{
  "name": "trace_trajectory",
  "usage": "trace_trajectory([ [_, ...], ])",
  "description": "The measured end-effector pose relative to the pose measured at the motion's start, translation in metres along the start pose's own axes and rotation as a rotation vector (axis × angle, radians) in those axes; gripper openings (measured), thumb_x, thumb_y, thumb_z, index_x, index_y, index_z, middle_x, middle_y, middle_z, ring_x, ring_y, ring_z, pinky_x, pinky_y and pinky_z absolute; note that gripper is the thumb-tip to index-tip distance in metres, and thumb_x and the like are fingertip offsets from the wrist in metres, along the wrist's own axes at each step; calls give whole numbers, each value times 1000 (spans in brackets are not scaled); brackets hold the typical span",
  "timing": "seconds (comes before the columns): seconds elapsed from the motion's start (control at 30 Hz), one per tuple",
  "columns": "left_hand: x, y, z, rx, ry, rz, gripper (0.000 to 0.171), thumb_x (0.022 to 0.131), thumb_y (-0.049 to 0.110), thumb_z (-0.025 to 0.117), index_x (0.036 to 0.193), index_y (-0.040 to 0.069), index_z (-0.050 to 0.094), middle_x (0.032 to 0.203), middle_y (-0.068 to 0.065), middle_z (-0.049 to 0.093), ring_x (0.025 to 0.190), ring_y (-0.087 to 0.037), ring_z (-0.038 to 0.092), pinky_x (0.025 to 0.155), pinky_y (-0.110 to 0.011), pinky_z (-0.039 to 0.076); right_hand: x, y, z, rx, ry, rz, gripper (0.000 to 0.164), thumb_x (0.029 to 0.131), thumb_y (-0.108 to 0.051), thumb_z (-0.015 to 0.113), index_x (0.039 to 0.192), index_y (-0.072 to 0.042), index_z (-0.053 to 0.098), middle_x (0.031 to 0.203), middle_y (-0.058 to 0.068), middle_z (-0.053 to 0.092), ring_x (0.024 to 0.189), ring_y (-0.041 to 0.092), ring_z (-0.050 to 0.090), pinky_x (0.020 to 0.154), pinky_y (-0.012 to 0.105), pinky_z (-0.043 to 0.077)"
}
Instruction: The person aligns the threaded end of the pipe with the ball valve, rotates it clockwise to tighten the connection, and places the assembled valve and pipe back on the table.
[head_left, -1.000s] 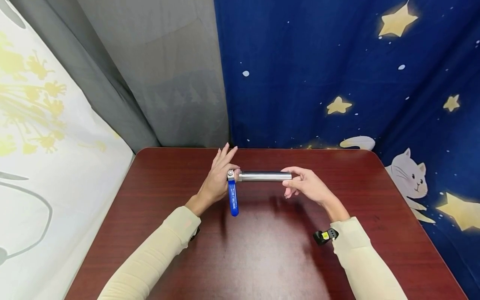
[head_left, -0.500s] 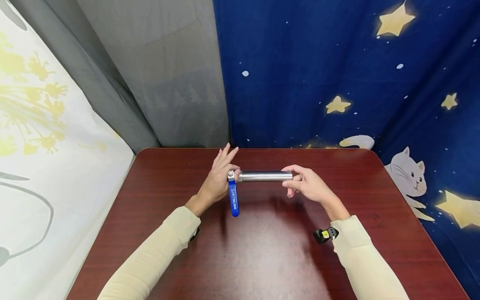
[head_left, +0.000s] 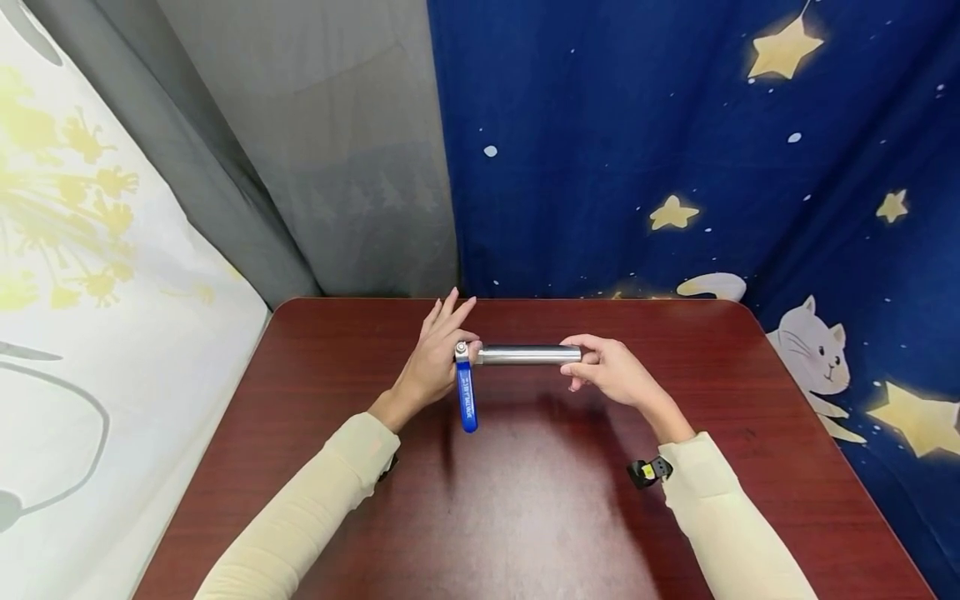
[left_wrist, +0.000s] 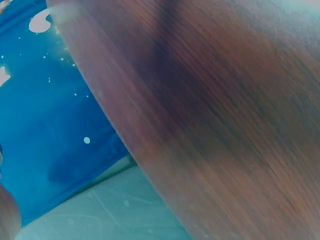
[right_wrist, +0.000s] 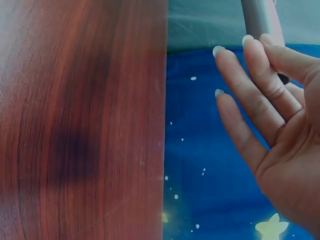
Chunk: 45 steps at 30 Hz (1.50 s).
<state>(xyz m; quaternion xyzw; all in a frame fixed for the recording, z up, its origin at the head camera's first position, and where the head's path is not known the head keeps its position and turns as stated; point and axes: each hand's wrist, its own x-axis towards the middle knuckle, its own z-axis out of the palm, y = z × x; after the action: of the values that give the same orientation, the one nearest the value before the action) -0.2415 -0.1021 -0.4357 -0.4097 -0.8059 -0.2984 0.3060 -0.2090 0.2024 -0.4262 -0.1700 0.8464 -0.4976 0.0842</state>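
Observation:
In the head view my left hand [head_left: 429,367] holds the metal body of a ball valve between thumb and forefinger, its other fingers raised and spread. The valve's blue lever [head_left: 467,397] hangs down toward the near side. From the valve a shiny steel pipe [head_left: 525,355] runs level to the right, above the table. My right hand [head_left: 618,371] pinches the pipe's free end with thumb and fingers. The right wrist view shows the pipe [right_wrist: 261,20] behind the thumb and forefinger, with the other fingers loosely extended. Left-hand fingers cover part of the valve body.
A dark red wooden table [head_left: 495,500] lies beneath both hands. Behind it hang a grey curtain [head_left: 352,167] and a blue star-print curtain [head_left: 600,125]. At the left is a white patterned cloth [head_left: 97,400]. A small black camera [head_left: 649,472] sits at the right wrist.
Both hands, the valve and the pipe stay almost in place. The curtain pattern at the right has shifted slightly left in the head view.

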Motion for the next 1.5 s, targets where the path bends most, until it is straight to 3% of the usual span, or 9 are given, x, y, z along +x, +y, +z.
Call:
trace_trajectory([
  [0.23, -2, -2, 2, 3, -10, -50, 20, 87, 24, 57, 86, 6, 67, 142, -10, 33, 133, -32, 17, 102, -54, 15, -1, -4, -1, -135, 20, -68, 35, 82, -22, 68, 115, -16, 57, 67, -1, 66, 61, 12, 64, 62, 29, 44],
  [0.37, -2, -3, 3, -4, -1, -44, 21, 86, 25, 59, 87, 6, 68, 140, -14, 36, 133, -33, 17, 103, -52, 14, -2, -3, -3, -328, 102, -107, 36, 80, -32, 68, 113, -21, 60, 76, -7, 63, 64, 10, 58, 62, 31, 43],
  [0.53, -2, -3, 6, 40, 0, -39, 30, 83, 27, 63, 98, 2, 68, 141, -14, 33, 133, -34, 17, 102, -54, 13, -3, 0, -4, -525, 180, -158, 39, 78, -39, 69, 113, -22, 62, 123, 4, 52, 97, 23, 56, 76, 45, 43],
  [0.67, -4, -4, 8, 111, -34, -59, 43, 82, 32, 62, 114, 3, 62, 146, -12, 25, 133, -34, 14, 100, -58, 14, -2, 3, -3, -611, 170, -236, 35, 78, -33, 70, 108, -16, 64, 145, 14, 25, 126, 34, 33, 94, 53, 30],
  [0.8, -7, -6, 12, 175, -87, -95, 53, 84, 39, 59, 124, 5, 55, 148, -11, 17, 134, -34, 9, 100, -59, 11, -1, 5, -2, -716, 177, -295, 32, 76, -30, 73, 102, -13, 66, 148, 14, 17, 134, 36, 10, 100, 58, 14],
  [0.93, -11, -11, 17, 227, -119, -144, 63, 83, 45, 59, 131, 6, 48, 149, -12, 12, 135, -33, 5, 100, -60, 7, 1, 7, 0, -816, 202, -333, 31, 74, -29, 74, 100, -13, 67, 150, 10, 12, 135, 33, 2, 100, 60, 8],
  [1.2, -24, -22, 34, 446, -310, -232, 71, 88, 59, 36, 141, 12, 31, 150, -14, -6, 134, -36, -3, 97, -64, 3, 3, 22, 7, -922, 174, -361, 31, 76, -31, 72, 99, -11, 68, 150, 11, 12, 135, 34, -3, 100, 60, 0],
  [1.3, -30, -24, 41, 509, -384, -256, 72, 89, 60, 34, 142, 12, 28, 149, -16, -7, 134, -37, -3, 98, -63, -2, 4, 31, 11, -960, 154, -349, 31, 77, -34, 71, 98, -12, 68, 150, 10, 10, 135, 32, -6, 99, 61, 0],
  [1.5, -42, -28, 52, 578, -433, -342, 84, 85, 63, 39, 144, 7, 19, 148, -21, -1, 133, -35, -12, 97, -63, -5, 9, 47, 21, -1005, 139, -332, 31, 76, -35, 71, 98, -13, 68, 150, 10, 12, 135, 32, -7, 98, 62, -1],
])
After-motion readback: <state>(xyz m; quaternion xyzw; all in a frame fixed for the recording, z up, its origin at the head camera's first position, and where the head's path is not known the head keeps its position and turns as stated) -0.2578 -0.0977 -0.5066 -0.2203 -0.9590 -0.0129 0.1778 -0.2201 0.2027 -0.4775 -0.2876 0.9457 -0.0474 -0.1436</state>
